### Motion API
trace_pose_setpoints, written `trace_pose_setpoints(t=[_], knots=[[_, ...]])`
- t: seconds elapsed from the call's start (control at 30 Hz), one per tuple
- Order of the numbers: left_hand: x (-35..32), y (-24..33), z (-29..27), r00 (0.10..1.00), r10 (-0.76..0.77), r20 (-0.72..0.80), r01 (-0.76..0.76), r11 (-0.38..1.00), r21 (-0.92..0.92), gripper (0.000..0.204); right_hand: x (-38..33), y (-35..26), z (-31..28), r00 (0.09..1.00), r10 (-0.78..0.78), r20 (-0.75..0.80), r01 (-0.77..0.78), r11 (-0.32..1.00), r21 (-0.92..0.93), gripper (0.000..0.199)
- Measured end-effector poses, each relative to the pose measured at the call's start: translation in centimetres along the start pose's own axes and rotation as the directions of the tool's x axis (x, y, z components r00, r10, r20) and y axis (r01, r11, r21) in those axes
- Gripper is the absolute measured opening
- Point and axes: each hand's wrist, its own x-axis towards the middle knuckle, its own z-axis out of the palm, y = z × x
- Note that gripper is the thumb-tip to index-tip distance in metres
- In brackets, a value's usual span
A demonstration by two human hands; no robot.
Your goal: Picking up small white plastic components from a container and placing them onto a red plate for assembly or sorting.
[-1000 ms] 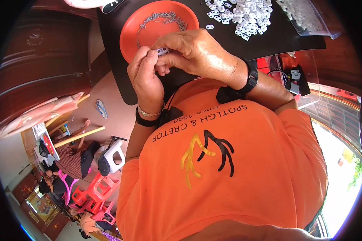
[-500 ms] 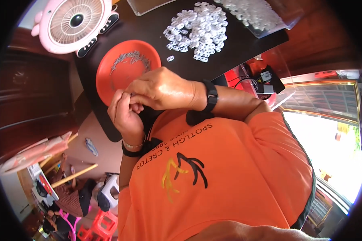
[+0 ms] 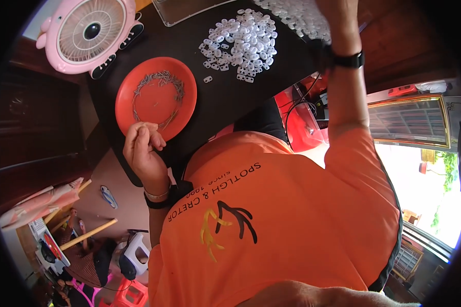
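- Right hand point(image 3: 339, 13) had moved from left hand point(image 3: 147, 157) to translucent pieces point(image 3: 297, 18); fingers unseen.
- Left fingers point(image 3: 131, 140), grip indiscernible, curled by red dish point(image 3: 126, 100).
- Black worktop point(image 3: 220, 105) bore white pieces point(image 3: 246, 41); pink fan point(image 3: 92, 30) at corner.

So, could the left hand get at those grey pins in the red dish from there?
Probably yes: the left hand is by the near rim of the red dish, and nothing visible blocks the grey pins.
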Motion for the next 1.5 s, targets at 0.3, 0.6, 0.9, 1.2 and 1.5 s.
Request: trace_pose_setpoints(t=[0.3,0.6,0.9,1.2,1.5], knots=[[-0.2,-0.3,-0.1,1.0,-0.012,0.023,0.012,0.999,0.038,0.023,-5.4,-3.3,5.0,0.879,-0.362,0.31,0.058,0.727,0.684,0.018],[-0.7,0.0,0.0,0.999,-0.038,0.005,0.037,0.998,0.043,0.023,-9.4,-3.6,11.6,0.591,-0.213,0.778,0.138,0.977,0.163,0.023],[-0.4,-0.3,-0.3,0.997,-0.066,0.027,0.065,0.997,0.045,0.022,-9.5,-4.7,11.0,0.647,-0.286,0.707,0.155,0.957,0.246,0.021],[-0.2,-0.4,-0.3,0.994,-0.076,0.073,0.071,0.996,0.061,0.021,-12.3,-10.3,7.6,0.525,-0.593,0.61,0.143,0.768,0.624,0.016],[-0.2,-0.3,-0.1,0.99,-0.081,0.112,0.064,0.987,0.15,0.02,-12.0,-11.9,6.4,0.609,-0.493,0.621,-0.055,0.755,0.653,0.015]])
